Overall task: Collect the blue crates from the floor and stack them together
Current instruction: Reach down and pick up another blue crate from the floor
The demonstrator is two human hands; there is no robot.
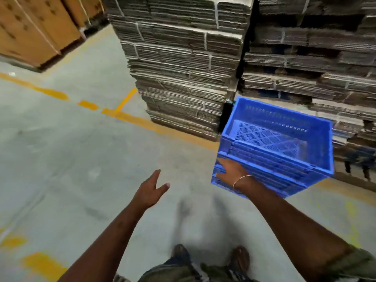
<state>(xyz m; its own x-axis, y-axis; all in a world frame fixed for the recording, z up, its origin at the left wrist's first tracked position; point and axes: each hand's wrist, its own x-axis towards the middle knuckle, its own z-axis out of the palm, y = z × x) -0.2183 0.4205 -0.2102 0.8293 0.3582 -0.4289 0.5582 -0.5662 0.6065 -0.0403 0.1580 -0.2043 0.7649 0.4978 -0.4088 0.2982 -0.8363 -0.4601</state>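
Brown cartons [36, 31] stood far left, beyond the yellow floor lines [91, 105]. Your left hand [150, 192] hung free w/ fingers spread, holding nothing, prob. for balance. Bundled flat cardboard stacks [183, 68] rose center-right. Your right hand [232, 171] gripped the blue crates [284, 143], fingers curled on the near wall; the nested stack was tilted, off the floor, carried at your right, likely to keep the other hand free.

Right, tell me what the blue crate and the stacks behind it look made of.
Blue crate: seemingly moulded plastic, slightly glossy, with a perforated base and ribbed walls; the right hand holds it. Stacks: likely flattened corrugated cardboard, matte brown-grey, layered edges bound by pale straps.
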